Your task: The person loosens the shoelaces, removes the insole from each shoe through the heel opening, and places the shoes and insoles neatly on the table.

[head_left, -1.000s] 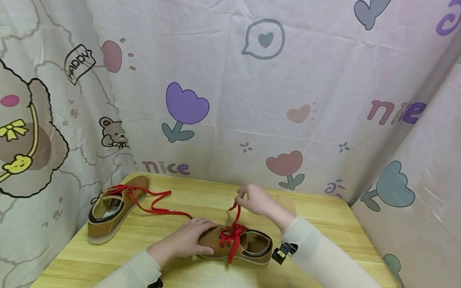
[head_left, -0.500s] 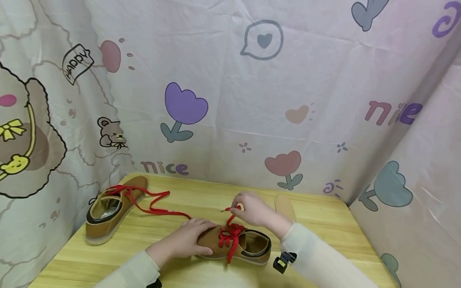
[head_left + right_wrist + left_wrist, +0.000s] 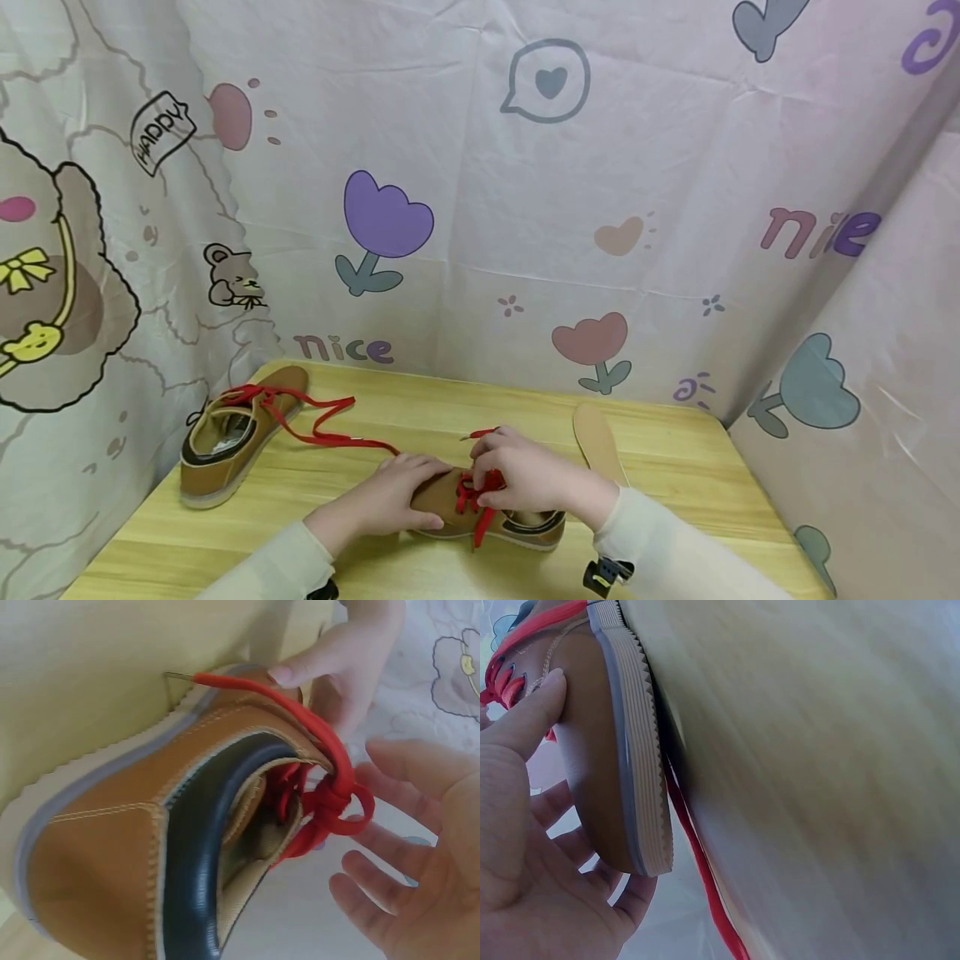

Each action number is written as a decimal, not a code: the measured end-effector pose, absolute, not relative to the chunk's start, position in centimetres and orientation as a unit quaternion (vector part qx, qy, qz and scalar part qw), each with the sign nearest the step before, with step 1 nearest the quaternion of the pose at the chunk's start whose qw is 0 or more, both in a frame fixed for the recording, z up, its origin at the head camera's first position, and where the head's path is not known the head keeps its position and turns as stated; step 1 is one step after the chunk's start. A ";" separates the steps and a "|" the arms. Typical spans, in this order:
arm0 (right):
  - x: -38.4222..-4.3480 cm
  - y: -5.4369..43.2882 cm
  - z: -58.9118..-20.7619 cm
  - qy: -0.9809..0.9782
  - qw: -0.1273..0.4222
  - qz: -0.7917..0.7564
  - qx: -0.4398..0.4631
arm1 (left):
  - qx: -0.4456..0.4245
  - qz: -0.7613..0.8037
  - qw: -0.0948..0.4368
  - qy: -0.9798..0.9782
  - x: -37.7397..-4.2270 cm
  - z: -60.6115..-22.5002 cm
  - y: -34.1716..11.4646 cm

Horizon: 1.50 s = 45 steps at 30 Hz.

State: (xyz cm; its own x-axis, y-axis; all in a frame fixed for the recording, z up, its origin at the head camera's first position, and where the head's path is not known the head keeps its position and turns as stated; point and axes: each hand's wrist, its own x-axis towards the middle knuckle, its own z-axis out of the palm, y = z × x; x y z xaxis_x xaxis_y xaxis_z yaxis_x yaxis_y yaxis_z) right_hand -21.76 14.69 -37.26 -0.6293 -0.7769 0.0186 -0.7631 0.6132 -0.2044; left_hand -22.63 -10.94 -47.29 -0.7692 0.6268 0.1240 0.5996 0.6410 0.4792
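A: Nearest first. Clock centred on nr shoe, 12 = curtain.

B: Nr tail of its lace hangs loose at 6. Shoe's on table, toe 9, heel 3.

A: Hands?

B: L hand grips toe, thumb one side, fingers round the other. R hand at knot, fingers bent; pinching or just touching, can't tell from here.

A: Risks?

B: One tail pulled, other slack: knot prob. jams lopsided. Heel unheld, so a hard tug may swing the shoe out of L hand.

A: Farther?

B: Far tail at 12. Insole at 2, partly behind R sleeve; sleeve might shove it. Other shoe at 10, long lace running up to L hand: poss. snag if toe shifts.
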 end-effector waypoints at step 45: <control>-22.5 15.8 -35.6 0.910 -0.081 -0.114 -0.391 | 0.338 0.247 0.023 0.908 -22.6 -47.3 -11.0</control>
State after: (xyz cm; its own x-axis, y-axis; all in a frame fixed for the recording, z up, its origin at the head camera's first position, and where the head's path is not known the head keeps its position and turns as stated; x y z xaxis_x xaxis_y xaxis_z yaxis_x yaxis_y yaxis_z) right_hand -22.52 15.79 -35.62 -0.6809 -0.6930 0.2368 -0.7301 0.6678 -0.1449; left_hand -22.61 -10.95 -47.27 -0.7701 0.6254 0.1257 0.6029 0.6491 0.4638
